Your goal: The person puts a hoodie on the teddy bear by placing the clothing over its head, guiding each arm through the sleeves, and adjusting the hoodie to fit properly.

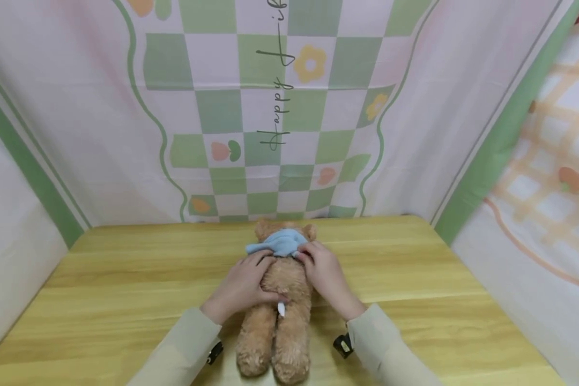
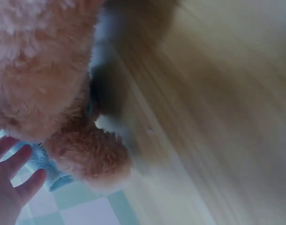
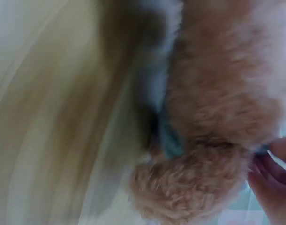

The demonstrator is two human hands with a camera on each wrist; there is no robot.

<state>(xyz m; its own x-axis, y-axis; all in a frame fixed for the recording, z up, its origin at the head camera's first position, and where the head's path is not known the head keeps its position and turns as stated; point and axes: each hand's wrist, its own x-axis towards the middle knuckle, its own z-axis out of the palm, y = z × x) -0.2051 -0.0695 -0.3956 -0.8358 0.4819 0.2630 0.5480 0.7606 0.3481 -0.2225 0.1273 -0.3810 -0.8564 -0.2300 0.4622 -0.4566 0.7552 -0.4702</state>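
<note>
A brown teddy bear (image 1: 287,276) lies lengthwise on the table, legs toward me, a small white tag (image 1: 281,309) between its legs. Light blue cloth (image 1: 282,242) is bunched around its neck and the lower part of its head; the face does not show. My left hand (image 1: 243,284) rests on the bear's left side in the head view, fingers spread near the cloth's lower edge, thumb low on the body. With thumb and fingers, my right hand (image 1: 325,271) pinches the cloth's edge on the right. In the right wrist view the fingertips are partly hidden behind the fur (image 3: 194,183).
The bear lies on a wood-grain table (image 1: 140,289). A patterned green-and-white checked curtain (image 1: 265,112) hangs behind the far edge, and more cloth hangs at both sides. Dark wrist devices (image 1: 343,346) sit under the sleeves.
</note>
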